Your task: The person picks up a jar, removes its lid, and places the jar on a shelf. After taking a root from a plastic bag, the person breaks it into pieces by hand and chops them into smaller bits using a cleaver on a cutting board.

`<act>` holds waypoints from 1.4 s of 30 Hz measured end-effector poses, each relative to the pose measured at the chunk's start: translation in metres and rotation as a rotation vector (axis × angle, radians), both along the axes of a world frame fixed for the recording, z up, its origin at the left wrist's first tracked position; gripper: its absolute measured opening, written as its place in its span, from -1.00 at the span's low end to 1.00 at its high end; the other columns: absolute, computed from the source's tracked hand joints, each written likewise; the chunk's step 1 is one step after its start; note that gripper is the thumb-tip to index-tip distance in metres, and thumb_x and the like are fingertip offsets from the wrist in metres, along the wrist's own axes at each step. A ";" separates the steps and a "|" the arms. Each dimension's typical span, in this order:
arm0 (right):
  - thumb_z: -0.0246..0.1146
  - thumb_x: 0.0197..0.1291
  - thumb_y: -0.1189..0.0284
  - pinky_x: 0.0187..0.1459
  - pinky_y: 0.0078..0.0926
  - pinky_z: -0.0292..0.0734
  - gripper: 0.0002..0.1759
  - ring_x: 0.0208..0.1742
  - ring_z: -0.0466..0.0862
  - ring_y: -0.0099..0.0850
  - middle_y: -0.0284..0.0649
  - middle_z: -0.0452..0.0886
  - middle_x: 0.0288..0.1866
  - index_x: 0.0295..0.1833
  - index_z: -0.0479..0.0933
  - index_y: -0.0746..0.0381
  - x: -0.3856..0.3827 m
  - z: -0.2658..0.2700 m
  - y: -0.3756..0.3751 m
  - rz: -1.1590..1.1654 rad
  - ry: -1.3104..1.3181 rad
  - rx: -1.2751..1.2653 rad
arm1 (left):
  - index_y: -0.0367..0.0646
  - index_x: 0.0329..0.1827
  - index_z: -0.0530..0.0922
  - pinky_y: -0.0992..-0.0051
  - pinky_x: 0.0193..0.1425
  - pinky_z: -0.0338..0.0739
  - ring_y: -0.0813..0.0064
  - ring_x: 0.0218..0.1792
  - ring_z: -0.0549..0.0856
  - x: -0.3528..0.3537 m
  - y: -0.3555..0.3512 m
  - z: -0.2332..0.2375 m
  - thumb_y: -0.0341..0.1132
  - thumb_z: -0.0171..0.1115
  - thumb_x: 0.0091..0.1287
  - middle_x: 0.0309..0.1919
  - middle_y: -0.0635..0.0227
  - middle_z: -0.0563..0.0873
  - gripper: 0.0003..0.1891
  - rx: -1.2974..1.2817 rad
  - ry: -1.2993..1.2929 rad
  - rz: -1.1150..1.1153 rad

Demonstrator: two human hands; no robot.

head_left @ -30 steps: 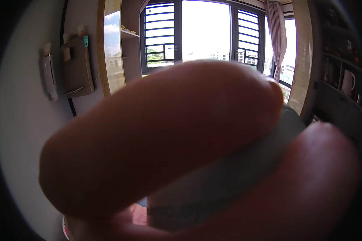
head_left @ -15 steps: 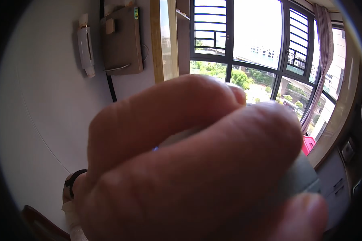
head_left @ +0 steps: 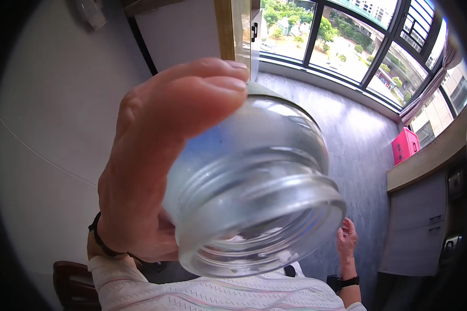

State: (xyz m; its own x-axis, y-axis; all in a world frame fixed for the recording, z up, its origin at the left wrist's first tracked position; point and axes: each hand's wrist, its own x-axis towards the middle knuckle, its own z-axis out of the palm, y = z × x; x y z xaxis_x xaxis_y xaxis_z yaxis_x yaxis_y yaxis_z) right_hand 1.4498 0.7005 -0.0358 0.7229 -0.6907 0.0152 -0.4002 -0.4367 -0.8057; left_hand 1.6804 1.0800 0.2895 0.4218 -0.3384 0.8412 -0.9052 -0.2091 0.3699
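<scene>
My left hand point(head_left: 145, 140), with a black band at the wrist, is closed around a clear glass jar point(head_left: 275, 155) close to the camera. The fingers reach over the jar's far side, and part of the thumb side is hidden behind the glass. The jar is tilted, its threaded, lidless mouth facing down and toward me. Small whitish bits show by the rim. Lower right, my right hand point(head_left: 348, 238) hangs apart from the jar, fingers loosely bent and holding nothing visible. A dark watch point(head_left: 342, 282) is on that wrist.
A grey floor point(head_left: 358, 129) stretches to large windows point(head_left: 342, 41). At right are a pink box point(head_left: 405, 146) and a grey cabinet point(head_left: 415, 228). A pale wall point(head_left: 46, 135) runs along the left, with a dark brown chair point(head_left: 75, 285) below.
The view has tipped downward. My left hand has moved left and no longer covers most of the view, so the jar shows clearly. My right hand and shirt now show below.
</scene>
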 end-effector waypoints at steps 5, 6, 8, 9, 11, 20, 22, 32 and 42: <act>0.16 0.11 0.59 -0.24 -0.60 0.56 -0.55 -0.21 0.64 -0.51 -0.20 0.63 0.00 0.18 0.47 0.23 0.009 -0.005 -0.023 0.057 0.028 -0.055 | -0.04 0.30 0.33 0.31 0.16 0.60 0.19 0.17 0.57 0.023 -0.003 -0.005 -0.14 0.50 0.07 0.18 0.01 0.50 -0.26 0.186 -0.145 -0.042; 0.15 0.12 0.59 -0.24 -0.59 0.57 -0.55 -0.19 0.64 -0.51 -0.19 0.63 0.00 0.18 0.48 0.23 0.017 -0.004 -0.028 0.061 0.056 -0.060 | 0.00 0.29 0.35 0.30 0.17 0.59 0.19 0.18 0.56 0.022 -0.008 -0.005 -0.15 0.46 0.11 0.19 0.01 0.49 -0.32 0.160 -0.106 -0.049; 0.16 0.09 0.59 -0.28 -0.60 0.54 -0.56 -0.20 0.65 -0.49 -0.18 0.64 -0.01 0.15 0.49 0.24 0.034 -0.014 -0.039 0.077 0.010 -0.045 | 0.05 0.28 0.37 0.29 0.18 0.58 0.19 0.17 0.57 0.013 -0.022 0.006 -0.13 0.42 0.15 0.19 0.02 0.49 -0.38 0.192 -0.118 0.015; 0.17 0.06 0.60 -0.33 -0.62 0.51 -0.56 -0.21 0.66 -0.47 -0.16 0.65 -0.03 0.13 0.51 0.26 0.042 -0.019 -0.043 0.070 -0.023 -0.033 | 0.11 0.27 0.38 0.27 0.19 0.57 0.18 0.17 0.57 0.009 -0.031 0.011 -0.12 0.37 0.20 0.19 0.03 0.49 -0.43 0.217 -0.119 0.056; 0.17 0.05 0.60 -0.35 -0.62 0.50 -0.56 -0.22 0.66 -0.48 -0.17 0.65 -0.04 0.12 0.50 0.26 0.058 -0.016 -0.047 0.093 -0.032 -0.026 | 0.16 0.25 0.39 0.28 0.19 0.57 0.21 0.16 0.56 -0.014 -0.060 0.007 -0.09 0.27 0.27 0.19 0.04 0.49 -0.52 -0.012 -0.028 0.079; 0.17 0.01 0.60 -0.39 -0.57 0.48 -0.55 -0.30 0.66 -0.50 -0.18 0.67 -0.11 0.11 0.51 0.26 0.097 -0.023 -0.091 0.162 -0.111 -0.070 | 0.19 0.07 0.49 0.32 0.27 0.44 0.37 0.13 0.51 -0.072 -0.097 0.048 -0.07 0.00 0.42 0.16 0.18 0.50 -0.75 -0.217 -0.031 0.288; 0.18 0.01 0.60 -0.38 -0.55 0.50 -0.58 -0.32 0.66 -0.50 -0.17 0.67 -0.13 0.08 0.53 0.27 0.102 -0.036 -0.099 0.172 -0.161 -0.053 | 0.16 0.05 0.50 0.32 0.29 0.42 0.38 0.14 0.51 -0.086 -0.089 0.061 -0.09 0.03 0.40 0.15 0.19 0.51 -0.76 -0.271 -0.014 0.361; 0.28 0.14 0.40 -0.10 -0.33 0.58 -0.47 -0.11 0.69 -0.29 -0.12 0.64 0.03 0.26 0.41 0.21 0.125 -0.084 -0.118 0.344 -0.200 -0.884 | 0.05 -0.05 0.57 0.33 0.37 0.29 0.41 0.16 0.48 -0.148 -0.048 0.108 -0.20 0.16 0.34 0.11 0.21 0.54 -0.81 -0.448 0.036 0.596; 0.28 0.11 0.40 -0.06 -0.29 0.58 -0.48 -0.10 0.69 -0.24 -0.09 0.65 0.02 0.24 0.45 0.21 0.130 -0.076 -0.100 0.274 -0.015 -0.258 | -0.18 0.04 0.52 0.30 0.25 0.38 0.29 0.10 0.55 -0.071 -0.053 0.106 -0.19 0.38 0.12 0.09 0.13 0.57 -0.55 -0.282 -0.043 0.320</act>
